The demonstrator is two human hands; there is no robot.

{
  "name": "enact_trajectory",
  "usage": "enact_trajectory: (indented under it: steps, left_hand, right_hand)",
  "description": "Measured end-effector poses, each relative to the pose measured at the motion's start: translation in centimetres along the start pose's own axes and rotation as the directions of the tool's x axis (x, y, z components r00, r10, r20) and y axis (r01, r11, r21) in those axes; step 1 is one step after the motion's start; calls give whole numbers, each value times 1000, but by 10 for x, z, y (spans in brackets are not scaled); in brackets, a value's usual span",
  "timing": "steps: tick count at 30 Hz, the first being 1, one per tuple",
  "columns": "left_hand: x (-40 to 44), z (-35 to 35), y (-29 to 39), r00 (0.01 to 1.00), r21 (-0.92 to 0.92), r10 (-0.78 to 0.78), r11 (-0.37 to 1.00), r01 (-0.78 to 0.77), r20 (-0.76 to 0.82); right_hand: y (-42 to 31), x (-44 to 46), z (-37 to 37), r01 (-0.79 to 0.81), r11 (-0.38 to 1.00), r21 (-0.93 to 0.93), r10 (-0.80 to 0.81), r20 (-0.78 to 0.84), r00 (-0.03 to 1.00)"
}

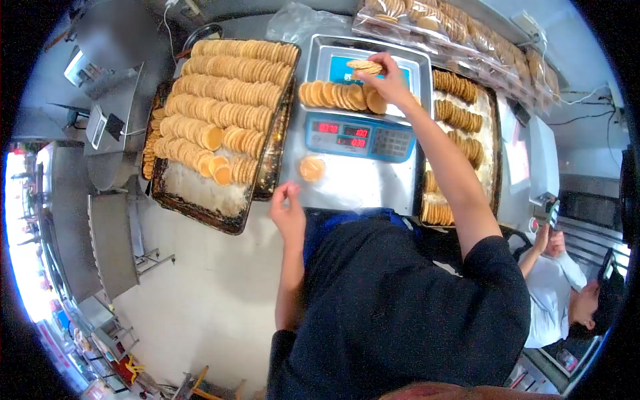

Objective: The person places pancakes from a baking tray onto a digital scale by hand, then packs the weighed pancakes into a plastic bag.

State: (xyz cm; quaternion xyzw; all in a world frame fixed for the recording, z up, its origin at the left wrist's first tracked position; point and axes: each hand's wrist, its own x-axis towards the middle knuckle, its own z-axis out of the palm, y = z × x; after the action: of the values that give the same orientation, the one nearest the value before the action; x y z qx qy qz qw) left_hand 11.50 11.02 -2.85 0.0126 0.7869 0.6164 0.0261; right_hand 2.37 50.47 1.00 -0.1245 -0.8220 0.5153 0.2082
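My right hand (390,81) holds a small stack of round flat biscuits (365,67) above a metal tray (422,73) on a blue digital scale (360,137) with red digits. A row of biscuits (333,95) lies across that tray, just below the hand. My left hand (288,203) hovers near the table's front edge with thumb and fingertips together; whether something tiny is between them is not visible. Close to it, a few biscuits (311,169) lie on the metal table. Left of the scale, a dark baking tray (200,200) bears several rows of biscuits.
Another baking tray (495,133) with biscuit rows stands right of the scale. Bagged biscuits (460,30) line the back, beside a clear plastic bag (308,23). At the right, a person in white (550,287) holds a phone (553,215).
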Motion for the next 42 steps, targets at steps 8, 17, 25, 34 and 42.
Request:
enact_trajectory:
  steps: [8,17,25,34,42]
  left_hand:
    - [1,82,107,643,-525,-101,490,696,759]
    - [-39,151,84,763,-429,-309,680,595,568]
    - [-79,169,99,857,-290,-183,889,353,482]
    - [-73,87,84,802,266,231,862,-432,551]
    - [-64,101,36,718,535,167,558,-634,676]
  right_hand:
    - [-72,-132,-40,124,992,38,-129,216,968]
    - [-78,-230,-37,-236,932,276,224,74,972]
    - [-67,-257,-48,-187,982,-36,189,65,980]
    - [-33,-309,-78,-680,651,338,646,225,730]
    - [-39,-313,14,-898,400,182,821,365,439]
